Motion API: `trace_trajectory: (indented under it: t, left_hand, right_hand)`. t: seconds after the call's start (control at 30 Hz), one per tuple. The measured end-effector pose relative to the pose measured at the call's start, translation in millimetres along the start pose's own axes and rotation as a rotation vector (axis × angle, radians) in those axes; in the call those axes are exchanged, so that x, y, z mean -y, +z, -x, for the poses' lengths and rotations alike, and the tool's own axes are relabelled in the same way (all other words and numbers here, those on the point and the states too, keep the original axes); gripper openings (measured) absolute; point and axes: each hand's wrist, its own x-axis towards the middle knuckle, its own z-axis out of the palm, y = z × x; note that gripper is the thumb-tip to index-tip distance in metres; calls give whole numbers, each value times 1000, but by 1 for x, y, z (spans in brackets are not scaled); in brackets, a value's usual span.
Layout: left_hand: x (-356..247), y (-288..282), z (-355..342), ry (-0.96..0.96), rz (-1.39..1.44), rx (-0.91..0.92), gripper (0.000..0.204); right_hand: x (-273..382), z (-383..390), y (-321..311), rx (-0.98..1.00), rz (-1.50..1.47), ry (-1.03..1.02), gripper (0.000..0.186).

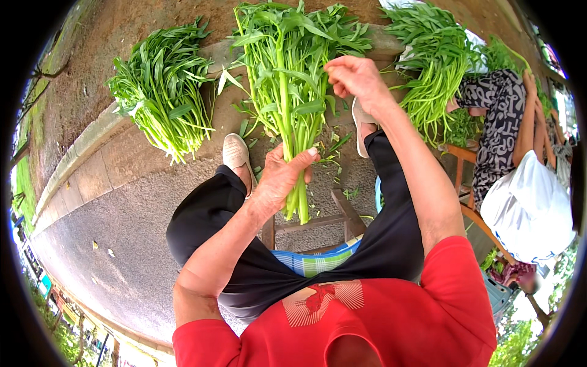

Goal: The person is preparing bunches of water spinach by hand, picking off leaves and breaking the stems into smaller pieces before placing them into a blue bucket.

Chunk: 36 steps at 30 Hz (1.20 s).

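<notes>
A long bunch of water spinach [284, 79] stands out in front of me, leafy ends away and cut stems toward me. My left hand [281, 174] is wrapped round its stems, with the thumb across them and the stem ends sticking out below. At the bunch's right edge, among the leaves, my right hand [359, 81] has its fingers curled in a pinch. Whatever may be between those fingertips is too small to tell. One pale, narrow leaf [227, 79] juts out from the bunch's left side.
Another bunch of greens [165, 92] lies on the kerb at left, and a larger pile [428, 67] at right. Leaf scraps [333, 150] litter the ground between my shoes. A wooden stool frame [345, 214] is between my legs. At right sits another person beside a white plastic bag [529, 208].
</notes>
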Motion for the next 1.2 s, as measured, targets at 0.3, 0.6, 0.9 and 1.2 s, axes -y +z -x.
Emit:
trace_trajectory:
  t: [0.3, 0.6, 0.9, 1.2]
  left_hand:
    - [4, 4, 1, 71, -189, -20, 17]
    - [2, -1, -1, 3, 43, 43, 19]
    - [-1, -7, -1, -73, 195, 122, 22]
    - [-1, -7, -3, -38, 147, 80, 22]
  right_hand:
    - [-13, 5, 21, 9, 341, -260, 15]
    - [-16, 0, -7, -7, -607, 185, 12]
    - [-11, -9, -20, -475, -344, 28, 29]
    - [4, 25, 14, 377, 71, -270, 10]
